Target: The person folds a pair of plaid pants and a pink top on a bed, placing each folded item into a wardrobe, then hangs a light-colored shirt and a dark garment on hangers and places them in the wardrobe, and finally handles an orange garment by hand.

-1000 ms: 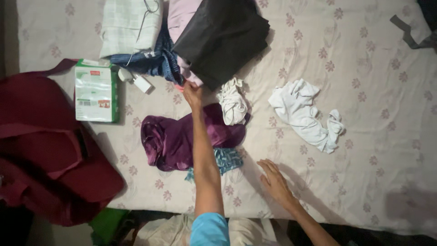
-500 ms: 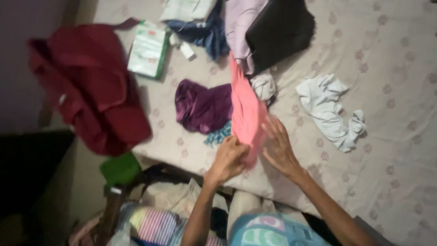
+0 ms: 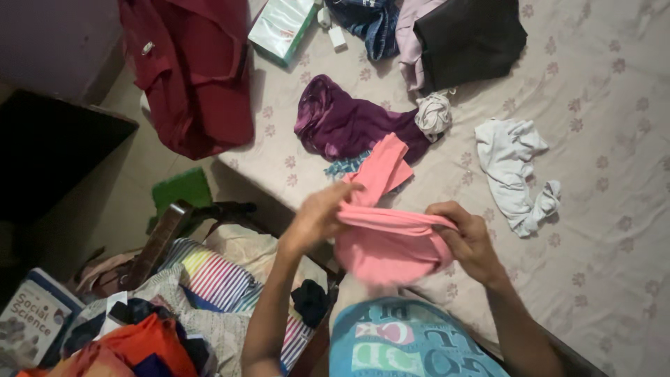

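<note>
Low in the middle of the frame, both hands hold a soft pink cloth garment (image 3: pixel 387 241) stretched between them above the near edge of the bed. At centre, the left hand (image 3: pixel 317 216) has its grip closed on the left end of the garment's bunched upper hem, fingers curled over the fabric. Right of centre, the right hand (image 3: pixel 469 241) is likewise clenched on the other end of the hem, so the cloth runs taut from one fist to the other and sags in a rounded pouch beneath. One pink flap reaches up the frame and lies on the bed sheet, touching a small teal patterned cloth (image 3: pixel 347 166).

At the lower left lies a heap of striped and orange clothes (image 3: pixel 202 279), with a printed book (image 3: pixel 31 318) at the frame's edge.

Just beyond the garment, a crumpled purple garment (image 3: pixel 342 126) rests on the pale floral bed sheet (image 3: pixel 600 174), and a balled white cloth (image 3: pixel 433 114) sits just beside its right end. To the right, a rumpled white garment (image 3: pixel 513 167) lies well apart from the hands.

Along the upper edge are a black folded cloth (image 3: pixel 467 35), a blue checked cloth (image 3: pixel 370 24) and a green and white packet (image 3: pixel 280 28). In the upper left, a dark red jacket (image 3: pixel 192 77) drapes over the bed's corner.
</note>
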